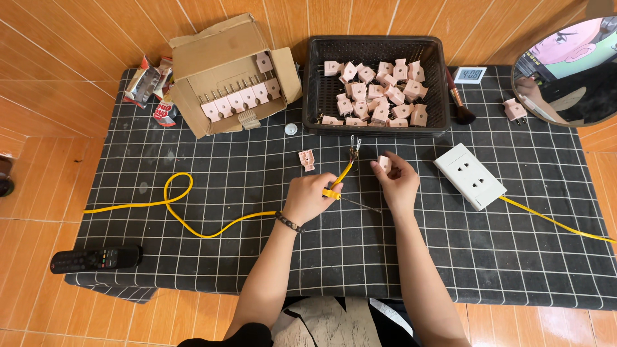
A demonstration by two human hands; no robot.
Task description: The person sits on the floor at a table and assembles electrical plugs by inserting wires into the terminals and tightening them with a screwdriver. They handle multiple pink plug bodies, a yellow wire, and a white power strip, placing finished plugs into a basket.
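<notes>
Both hands busy: left hand grip clamped on yellow cable; right hand pinches pink plug.

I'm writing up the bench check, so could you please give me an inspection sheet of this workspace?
Surface: table under a black cloth with a white grid.
Job's things: left hand grips the yellow cable near its bare metal prongs; right hand holds a pink plug piece; another piece lies beside.
Clutter: cardboard box and black basket of pink pieces, snack packets, brush, remote.
Grippers: both hands closed on their items.
Cables: yellow cable loops left; a second one leaves the white socket block.
Surroundings: orange tiled floor, round mirror.
</notes>
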